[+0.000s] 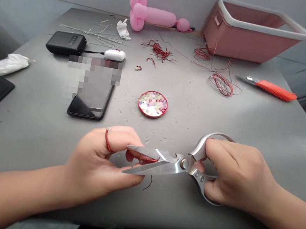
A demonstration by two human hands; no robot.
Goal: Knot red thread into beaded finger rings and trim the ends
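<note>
Head view, hands: the right hand (233, 175) is closed through the loops of the metal scissors (174, 164), whose blades stand slightly parted and point left. The left hand (101, 160) pinches a short piece of red wire (149, 161) between thumb and fingertips, right at the blades.
Head view, where the wire is: at the near edge of the grey table (229, 115), between the two hands, lying in the gap of the blades. A red loop (107, 140) of the same stuff is wound round the left forefinger.
Head view, handling: the wire looks thin, light and springy, likely to slip or flick away once cut, so a pinch close to the cutting point seems the soundest hold. The scissors look heavy and stiff, best held by the loops.
Head view, counts: one pair of scissors; one red dish of beads (152, 104); one dark phone (93, 96); one black power bank (66, 43) with one white plug (115, 55); one pink balloon figure (154, 13); one pink basket (251, 31); one orange-handled tool (274, 89); several tangles of red wire (222, 83), at least three; two scraps of white tissue (10, 64).
</note>
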